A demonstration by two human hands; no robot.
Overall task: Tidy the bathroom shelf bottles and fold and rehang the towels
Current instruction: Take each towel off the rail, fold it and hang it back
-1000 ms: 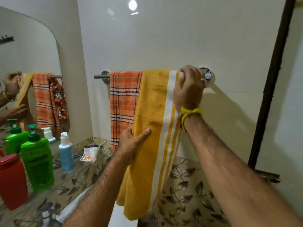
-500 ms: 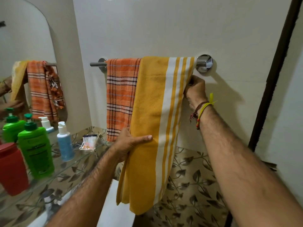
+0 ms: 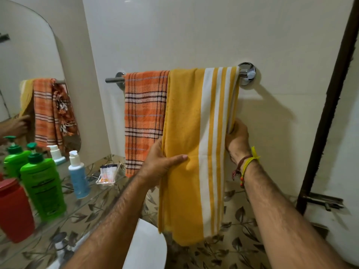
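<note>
Mustard-yellow terry towel with white stripes (image 3: 192,148) hangs folded over the chrome wall-mounted towel bar (image 3: 114,80), occupying the bar's 3 o'clock end, touching the round chrome bracket there.

My left hand (image 3: 161,162) grips the towel's 9 o'clock edge about halfway down: thumb lies flat across the front of the cloth, fingers go behind it, out of sight. My right hand (image 3: 237,138) pinches the 3 o'clock edge, fingers curled round the bunched white hem; a yellow thread band (image 3: 250,160) sits on that wrist.

Orange plaid cotton towel (image 3: 144,121) hangs on the same bar at 9 o'clock of the yellow one, edges touching.

Glass shelf (image 3: 93,199) at 8 o'clock carries a green pump bottle (image 3: 43,185), a small blue bottle with white cap (image 3: 77,175), a red plastic container (image 3: 14,210) and a clear sachet (image 3: 107,173). Wall mirror (image 3: 29,65) at 10 o'clock.
</note>
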